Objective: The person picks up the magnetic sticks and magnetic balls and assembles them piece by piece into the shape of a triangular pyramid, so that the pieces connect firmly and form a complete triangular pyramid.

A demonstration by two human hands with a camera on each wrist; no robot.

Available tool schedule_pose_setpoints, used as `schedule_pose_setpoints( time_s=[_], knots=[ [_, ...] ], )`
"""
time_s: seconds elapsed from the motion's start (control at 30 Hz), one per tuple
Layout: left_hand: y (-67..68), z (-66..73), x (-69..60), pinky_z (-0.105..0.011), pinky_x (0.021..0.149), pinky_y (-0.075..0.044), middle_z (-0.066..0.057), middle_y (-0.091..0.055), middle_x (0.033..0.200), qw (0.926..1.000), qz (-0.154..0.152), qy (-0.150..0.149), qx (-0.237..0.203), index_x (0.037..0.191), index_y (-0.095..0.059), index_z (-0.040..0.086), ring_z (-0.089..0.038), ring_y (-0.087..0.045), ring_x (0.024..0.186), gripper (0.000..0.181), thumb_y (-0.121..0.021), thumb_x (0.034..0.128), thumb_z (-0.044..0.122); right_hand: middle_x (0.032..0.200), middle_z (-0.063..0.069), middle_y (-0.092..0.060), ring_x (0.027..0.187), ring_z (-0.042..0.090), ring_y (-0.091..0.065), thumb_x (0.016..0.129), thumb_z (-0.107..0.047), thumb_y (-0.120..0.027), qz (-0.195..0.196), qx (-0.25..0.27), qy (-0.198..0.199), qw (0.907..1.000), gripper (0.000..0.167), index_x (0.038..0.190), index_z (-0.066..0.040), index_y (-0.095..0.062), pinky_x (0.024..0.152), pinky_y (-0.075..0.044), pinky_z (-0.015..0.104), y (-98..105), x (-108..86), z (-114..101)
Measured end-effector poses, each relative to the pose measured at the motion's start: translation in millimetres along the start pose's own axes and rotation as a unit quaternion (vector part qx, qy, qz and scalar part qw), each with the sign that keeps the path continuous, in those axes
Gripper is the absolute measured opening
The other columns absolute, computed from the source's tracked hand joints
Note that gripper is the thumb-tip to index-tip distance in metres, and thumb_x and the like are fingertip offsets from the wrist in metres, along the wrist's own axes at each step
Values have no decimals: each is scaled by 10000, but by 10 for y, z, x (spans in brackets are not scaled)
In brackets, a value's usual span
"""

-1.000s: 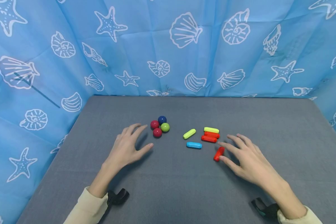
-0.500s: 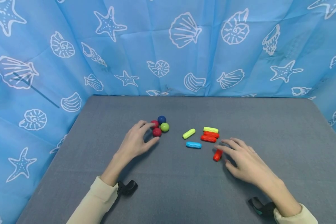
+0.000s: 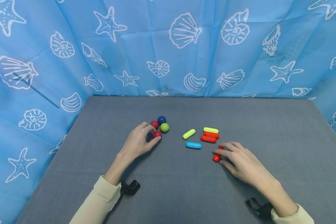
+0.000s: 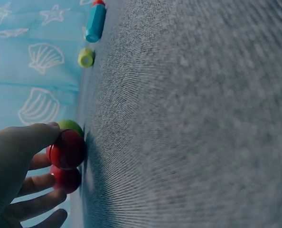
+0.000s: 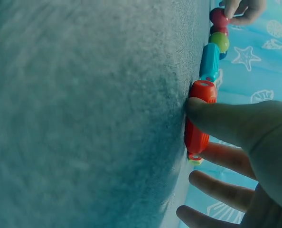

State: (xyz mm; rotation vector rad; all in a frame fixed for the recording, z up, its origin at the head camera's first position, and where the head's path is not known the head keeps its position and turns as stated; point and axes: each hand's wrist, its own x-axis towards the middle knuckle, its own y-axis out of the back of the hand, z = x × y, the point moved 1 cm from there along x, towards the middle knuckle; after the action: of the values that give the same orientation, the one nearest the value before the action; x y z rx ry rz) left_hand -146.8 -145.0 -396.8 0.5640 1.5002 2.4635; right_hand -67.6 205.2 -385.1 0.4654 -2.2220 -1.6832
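My left hand (image 3: 140, 140) pinches a glossy red ball (image 3: 157, 134) between thumb and index finger, at the near side of a small cluster. Another red ball (image 3: 154, 124), a green ball (image 3: 164, 127) and a blue ball (image 3: 161, 119) sit close by. To the right, my right hand (image 3: 242, 163) has its thumb and index finger on either side of a red cylindrical bead (image 3: 217, 158), pinching it. In the right wrist view the thumb covers part of that red bead (image 5: 196, 135), while the other fingers spread loosely.
Between the hands lie a blue cylindrical bead (image 3: 193, 145) and a slanted yellow one (image 3: 189, 134). Two red beads (image 3: 208, 139) and a yellow bead (image 3: 211, 130) lie side by side behind them. A blue shell-print curtain (image 3: 168, 46) borders the grey tabletop (image 3: 168, 193).
My left hand has moved right and closed its thumb and index finger on the near red ball, which shifted slightly nearer. My right hand has come down slightly and its fingers now pinch the red bead.
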Motion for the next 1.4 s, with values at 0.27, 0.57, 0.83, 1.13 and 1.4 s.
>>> schedule_pose_setpoints(
  time_s=[0.27,0.57,0.83,1.13,1.4],
  knots=[
    [13,44,-8,-259,625,-414,-33,-678,870,9981,-474,-296,-250,1006,-644,101,-129,-497,673,216,-795,878,187,925,-62,-647,841,129,-546,845,-200,-835,85,-7,55,9999,240,1079,-179,-790,663,-461,312,-23,16,-59],
    [68,96,-64,-354,828,-578,-45,-758,1036,9958,-802,-421,-159,1121,-762,85,-144,-682,900,298,-831,849,185,859,-97,-629,766,65,-488,820,-258,-858,63,-101,177,9998,246,1045,-183,-789,624,-440,257,-55,22,-143],
    [157,113,-96,-253,634,-493,-28,-679,817,9940,-1022,394,-75,989,-711,55,-100,-571,697,252,-844,796,146,810,-97,-580,747,53,-459,803,-221,-871,-32,-8,339,9994,250,1025,-132,-797,594,-405,214,-68,38,-242],
    [143,50,-154,-256,661,-499,-68,-720,962,9945,-1004,300,-27,1196,-738,31,-113,-575,745,407,-813,813,147,831,-110,-618,745,22,-501,787,-232,-881,-285,343,475,9979,240,994,-160,-784,614,-456,219,-85,97,-369],
    [164,39,-211,-312,753,-565,-43,-729,945,9950,-951,245,-168,1042,-733,85,-117,-626,824,302,-881,790,162,828,-102,-585,743,13,-494,773,-155,-886,-522,796,429,9945,228,974,-151,-777,645,-463,212,-70,174,-463]
  ],
)
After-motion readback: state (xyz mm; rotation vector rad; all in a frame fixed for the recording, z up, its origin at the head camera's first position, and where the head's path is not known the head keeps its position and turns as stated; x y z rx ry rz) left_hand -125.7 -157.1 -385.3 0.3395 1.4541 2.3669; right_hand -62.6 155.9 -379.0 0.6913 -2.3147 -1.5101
